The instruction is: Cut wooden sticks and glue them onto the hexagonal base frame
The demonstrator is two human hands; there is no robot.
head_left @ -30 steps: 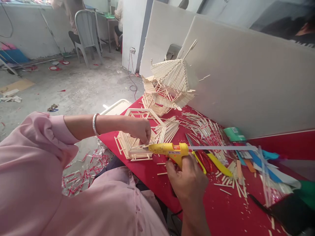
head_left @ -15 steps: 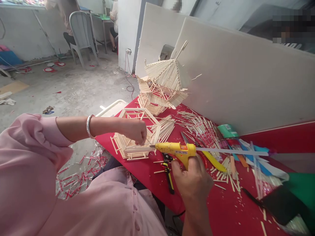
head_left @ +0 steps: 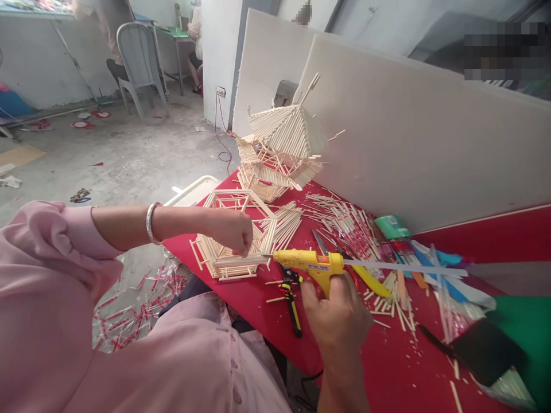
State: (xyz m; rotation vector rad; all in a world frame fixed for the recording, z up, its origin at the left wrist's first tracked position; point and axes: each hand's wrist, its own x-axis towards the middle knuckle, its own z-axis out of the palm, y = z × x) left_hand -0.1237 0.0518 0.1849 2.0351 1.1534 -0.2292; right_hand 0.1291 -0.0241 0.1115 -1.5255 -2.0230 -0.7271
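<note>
My right hand [head_left: 338,315] is wrapped round the handle of a yellow glue gun [head_left: 307,261], and a long clear glue stick [head_left: 404,266] juts from its back. The gun's nozzle points left, close to my left hand [head_left: 235,229]. That hand is closed in a pinch, with a thin pale stick [head_left: 257,251] showing between its fingers and the nozzle; its other end is hidden. Beneath my left hand stands a six-sided frame of wooden sticks [head_left: 235,269]. Behind it rises a stick-built pavilion [head_left: 284,129] with a pointed roof.
Yellow-black pliers [head_left: 293,307] lie below the gun on the red table [head_left: 387,373]. Loose sticks [head_left: 288,223], scissors with a yellow handle [head_left: 370,278], a green roll [head_left: 392,227] and a black pouch [head_left: 488,350] lie around. White boards [head_left: 408,137] lean behind. People sit farther off.
The view has shifted slightly, so the background sits farther left. The nozzle and my left hand are a little farther apart. Both hands keep their grips.
</note>
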